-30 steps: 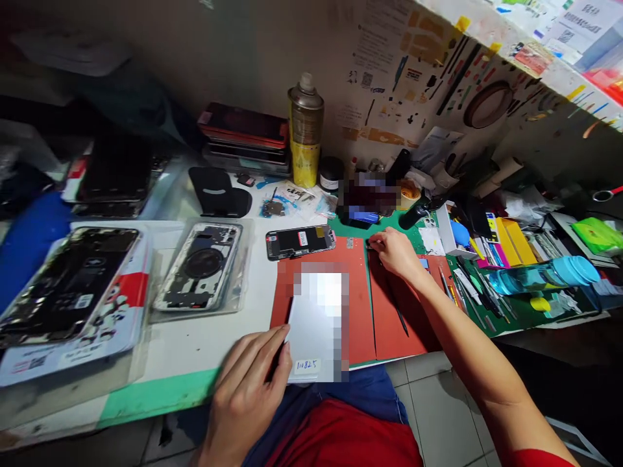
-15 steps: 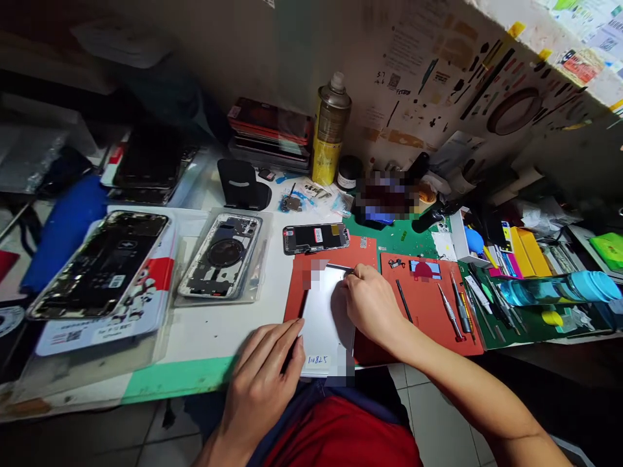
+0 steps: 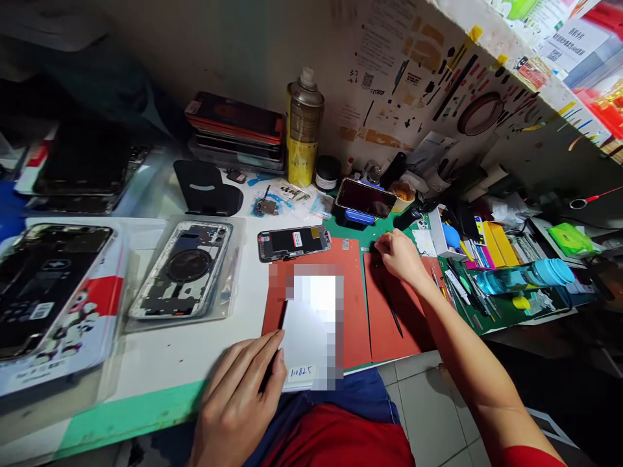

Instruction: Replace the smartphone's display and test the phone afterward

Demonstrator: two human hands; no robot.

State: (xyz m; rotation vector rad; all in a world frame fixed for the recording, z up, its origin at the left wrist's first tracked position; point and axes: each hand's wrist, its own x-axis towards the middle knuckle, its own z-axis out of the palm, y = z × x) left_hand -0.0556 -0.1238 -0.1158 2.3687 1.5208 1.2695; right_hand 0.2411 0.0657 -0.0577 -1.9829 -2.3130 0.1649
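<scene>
My left hand (image 3: 246,389) grips the lower left edge of a flat white phone-shaped device (image 3: 304,344), fingers along its side and thumb near the front. The device carries a handwritten label, and blurred blocks hide part of it. It lies over a red mat (image 3: 355,311). My right hand (image 3: 402,256) is over the top of a second red mat (image 3: 409,344), fingertips pinched together; what is in them, if anything, is hidden. Below that hand lies a thin black tool (image 3: 394,308). Behind the device rests a phone screen assembly (image 3: 294,243), back side up.
Opened phones (image 3: 182,269) lie on the left. Behind stand a yellow spray can (image 3: 304,130), a black phone stand (image 3: 207,188) and a phone on a blue holder (image 3: 365,198). Screwdrivers, tweezers and a blue bottle (image 3: 525,275) sit on the right.
My right hand has left the white device's upper edge and moved right to the top of the other mat. My left hand keeps its grip. The view has shifted right.
</scene>
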